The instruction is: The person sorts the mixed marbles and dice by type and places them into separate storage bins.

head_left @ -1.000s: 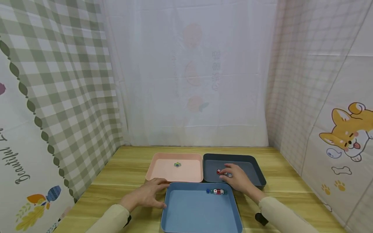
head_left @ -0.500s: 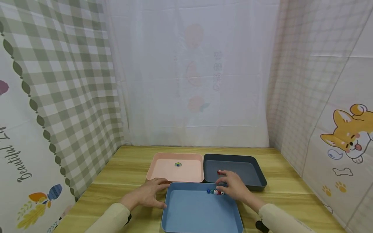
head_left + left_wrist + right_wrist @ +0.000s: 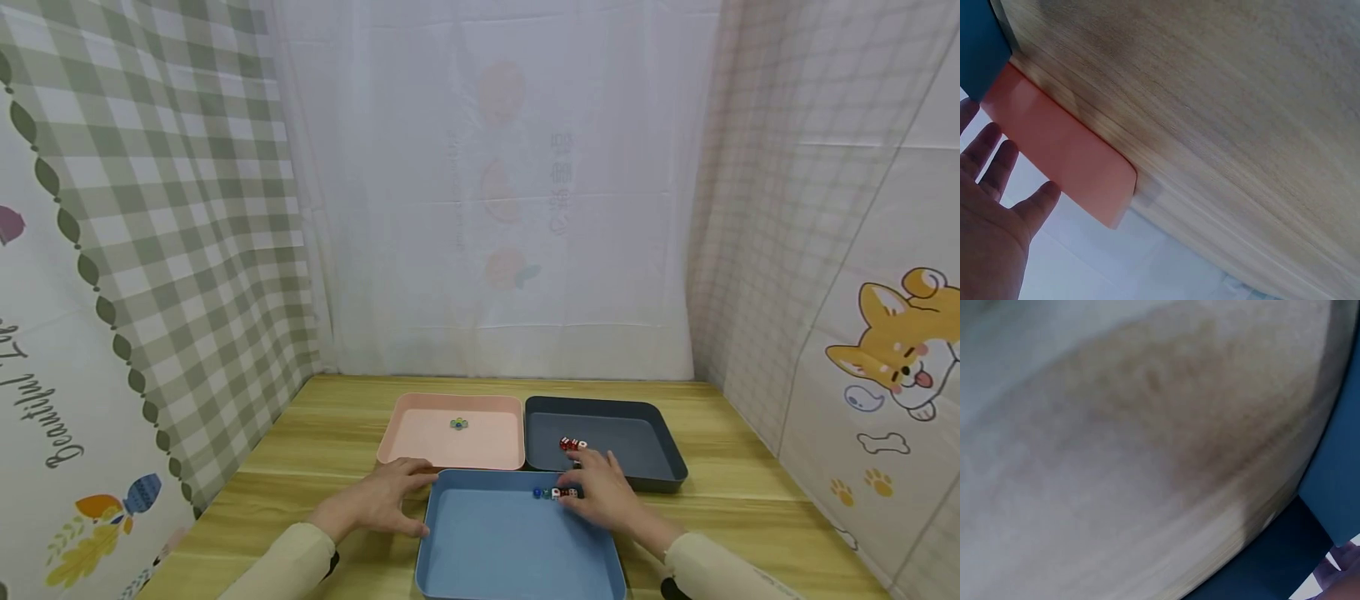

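Note:
My left hand rests at the upper left corner of the blue tray, fingers spread, thumb tip right at the tray's side; in the left wrist view the hand overlaps the pink tray. Over the blue tray's upper right corner, my right hand bends its thumb and index finger around the right end of a short row of small beads and dice. The row runs blue, green, white, red, white. Whether the fingers pinch a piece there I cannot tell. The right wrist view catches only fingertips.
Beyond the blue tray stand a pink tray and a dark tray, side by side. A small green flower-like cluster with a blue centre lies in the pink one. Red and white dice lie in the dark one.
My right hand has drawn back from the dark tray to the row in the blue tray, uncovering the dice behind it. The left hand has stayed put.

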`<state>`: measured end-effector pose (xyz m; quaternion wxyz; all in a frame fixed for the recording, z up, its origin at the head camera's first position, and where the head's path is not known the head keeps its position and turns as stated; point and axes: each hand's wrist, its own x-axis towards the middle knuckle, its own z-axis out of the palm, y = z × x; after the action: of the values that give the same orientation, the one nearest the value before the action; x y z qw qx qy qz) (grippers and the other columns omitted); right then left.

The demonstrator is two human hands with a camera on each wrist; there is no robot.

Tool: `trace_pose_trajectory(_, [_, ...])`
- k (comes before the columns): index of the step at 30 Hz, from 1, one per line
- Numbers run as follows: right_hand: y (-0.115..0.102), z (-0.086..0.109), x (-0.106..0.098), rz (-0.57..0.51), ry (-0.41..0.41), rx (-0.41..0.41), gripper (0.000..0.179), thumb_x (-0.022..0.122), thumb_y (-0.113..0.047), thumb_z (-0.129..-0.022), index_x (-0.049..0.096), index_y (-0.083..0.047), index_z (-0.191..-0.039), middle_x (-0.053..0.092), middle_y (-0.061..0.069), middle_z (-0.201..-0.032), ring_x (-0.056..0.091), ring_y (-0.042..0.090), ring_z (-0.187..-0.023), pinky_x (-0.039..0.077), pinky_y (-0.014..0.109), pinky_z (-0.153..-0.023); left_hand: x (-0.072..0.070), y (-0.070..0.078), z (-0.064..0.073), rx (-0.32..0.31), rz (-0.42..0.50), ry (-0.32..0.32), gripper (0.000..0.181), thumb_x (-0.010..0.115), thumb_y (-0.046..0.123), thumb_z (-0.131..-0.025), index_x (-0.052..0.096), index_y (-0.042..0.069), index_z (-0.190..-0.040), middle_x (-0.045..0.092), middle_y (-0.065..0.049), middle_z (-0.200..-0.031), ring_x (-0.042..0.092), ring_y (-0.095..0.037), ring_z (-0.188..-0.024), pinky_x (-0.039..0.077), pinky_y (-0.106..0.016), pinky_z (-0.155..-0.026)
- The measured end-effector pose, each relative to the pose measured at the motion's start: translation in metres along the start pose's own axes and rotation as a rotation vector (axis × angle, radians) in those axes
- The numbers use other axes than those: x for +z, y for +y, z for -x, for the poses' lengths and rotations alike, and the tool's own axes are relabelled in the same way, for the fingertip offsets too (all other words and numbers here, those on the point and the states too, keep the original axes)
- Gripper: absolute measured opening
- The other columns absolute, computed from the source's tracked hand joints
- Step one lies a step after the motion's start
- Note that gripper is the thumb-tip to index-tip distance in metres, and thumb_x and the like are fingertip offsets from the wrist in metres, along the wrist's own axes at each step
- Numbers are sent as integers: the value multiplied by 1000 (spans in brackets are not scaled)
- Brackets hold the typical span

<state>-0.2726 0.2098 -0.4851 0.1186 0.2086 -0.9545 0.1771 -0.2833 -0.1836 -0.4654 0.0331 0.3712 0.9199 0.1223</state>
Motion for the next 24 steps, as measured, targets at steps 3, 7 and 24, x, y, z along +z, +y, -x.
trace_pose_trajectory(3, [-1, 1, 1, 6, -13, 3, 12, 83, -24, -79, 77, -18, -88, 57, 20, -134, 42, 46, -133, 18, 74, -105, 0, 1, 0, -2, 4, 0, 83, 72, 59, -81, 52, 10, -145, 41, -12, -151, 37, -32, -138, 36, -58, -105])
trace_pose_trajectory(7, [-1, 2, 2, -4, -16, -2, 11, 83, -23, -78, 78, -18, -87, 57, 20, -134, 42, 46, -133, 18, 74, -105, -1, 1, 1, -2, 8, 0, 83, 71, 59, -81, 52, 10, -145, 41, -12, -151, 37, -32, -138, 35, -58, -105])
trace_pose_trajectory(24, [-5, -3, 10, 11, -12, -16, 10, 84, -27, -77, 75, -24, -79, 59, 17, -132, 43, 43, -132, 16, 75, -105, 0, 2, 1, 15, -4, 10, 82, 71, 59, -81, 53, 10, -144, 42, -13, -150, 38, -33, -137, 36, -59, -104])
